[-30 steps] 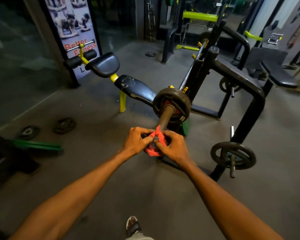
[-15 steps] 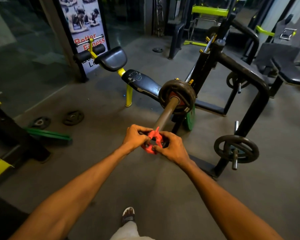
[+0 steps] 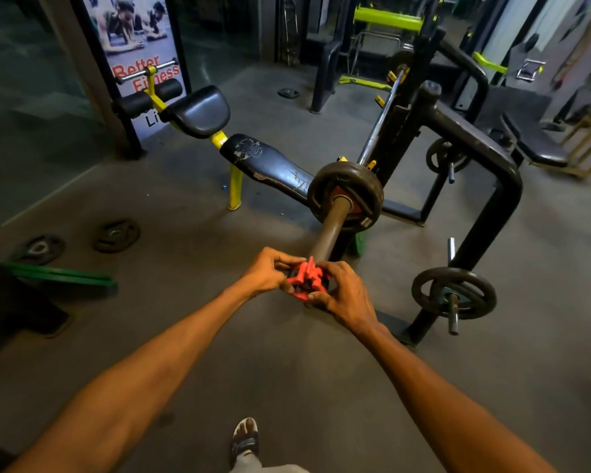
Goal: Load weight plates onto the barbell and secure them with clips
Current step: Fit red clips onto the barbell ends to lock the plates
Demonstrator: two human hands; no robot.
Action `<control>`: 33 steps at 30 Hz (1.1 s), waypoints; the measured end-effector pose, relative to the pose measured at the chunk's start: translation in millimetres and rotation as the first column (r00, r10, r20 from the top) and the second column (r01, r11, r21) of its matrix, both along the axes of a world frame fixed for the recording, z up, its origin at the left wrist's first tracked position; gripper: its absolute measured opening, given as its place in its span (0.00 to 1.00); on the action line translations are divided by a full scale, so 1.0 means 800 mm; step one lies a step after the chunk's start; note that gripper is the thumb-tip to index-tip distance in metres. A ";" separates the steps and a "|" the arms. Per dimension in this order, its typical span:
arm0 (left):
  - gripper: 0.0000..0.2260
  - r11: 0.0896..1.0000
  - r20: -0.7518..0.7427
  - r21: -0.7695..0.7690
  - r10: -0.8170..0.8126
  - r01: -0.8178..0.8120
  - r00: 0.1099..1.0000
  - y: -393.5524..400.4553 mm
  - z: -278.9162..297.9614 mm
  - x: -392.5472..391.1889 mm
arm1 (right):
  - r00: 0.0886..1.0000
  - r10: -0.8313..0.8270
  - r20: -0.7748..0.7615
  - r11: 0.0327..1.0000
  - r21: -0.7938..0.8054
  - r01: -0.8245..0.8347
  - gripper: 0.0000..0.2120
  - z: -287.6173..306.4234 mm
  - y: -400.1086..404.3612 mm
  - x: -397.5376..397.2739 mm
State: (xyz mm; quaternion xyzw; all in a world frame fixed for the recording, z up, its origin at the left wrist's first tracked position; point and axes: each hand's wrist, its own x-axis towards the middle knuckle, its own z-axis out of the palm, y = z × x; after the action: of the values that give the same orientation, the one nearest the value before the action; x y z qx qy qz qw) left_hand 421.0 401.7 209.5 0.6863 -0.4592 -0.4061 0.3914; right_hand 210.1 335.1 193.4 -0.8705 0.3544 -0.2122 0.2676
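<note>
Red barbell clip (image 3: 304,279): at near end of barbell sleeve (image 3: 328,232), grasped on both sides by left hand (image 3: 265,272) and right hand (image 3: 343,295). Black weight plate (image 3: 345,196): loaded farther up sleeve, apart from clip. Two loose plates (image 3: 116,235): on floor, left.

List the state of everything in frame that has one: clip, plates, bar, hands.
red clip: at the sleeve's near end, held in both hands, not against the plate
barbell sleeve: bare between clip and plate
loaded plate: on the sleeve, unsecured
left hand: gripping the clip
right hand: gripping the clip
rack plate: stored on a peg
floor plates: lying flat
</note>
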 end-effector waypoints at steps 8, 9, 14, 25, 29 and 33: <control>0.32 0.994 -0.024 0.003 -0.106 0.106 0.994 -0.055 -0.005 0.029 | 0.999 -0.043 0.026 0.996 0.078 0.041 0.31 0.004 -0.043 0.016; 0.31 0.994 -0.022 -0.011 -0.110 0.110 0.994 -0.062 -0.007 0.029 | 0.996 -0.078 0.040 0.993 0.087 0.074 0.30 0.004 -0.049 0.017; 0.22 0.986 0.213 -0.123 -0.086 0.114 0.973 -0.101 -0.009 0.024 | 0.972 -0.227 0.069 0.972 0.074 0.222 0.28 0.002 -0.080 0.041; 0.29 0.920 0.393 -0.076 -0.326 0.384 0.860 -0.174 -0.024 0.010 | 0.856 -0.483 0.185 0.876 0.114 0.469 0.18 0.004 -0.127 0.080; 0.29 0.933 0.394 -0.043 -0.312 0.357 0.864 -0.207 -0.029 0.016 | 0.839 -0.510 0.192 0.860 0.125 0.494 0.14 -0.002 -0.156 0.085; 0.29 0.939 0.386 -0.025 -0.307 0.343 0.870 -0.240 -0.026 0.019 | 0.839 -0.497 0.220 0.868 0.107 0.485 0.12 -0.005 -0.189 0.088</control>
State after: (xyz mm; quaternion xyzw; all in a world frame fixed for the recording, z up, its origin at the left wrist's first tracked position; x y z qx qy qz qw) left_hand 436.3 210.1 188.8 0.6455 -0.6528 -0.3049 0.2534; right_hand 280.8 184.2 189.4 -0.7117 0.5354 -0.3690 0.2658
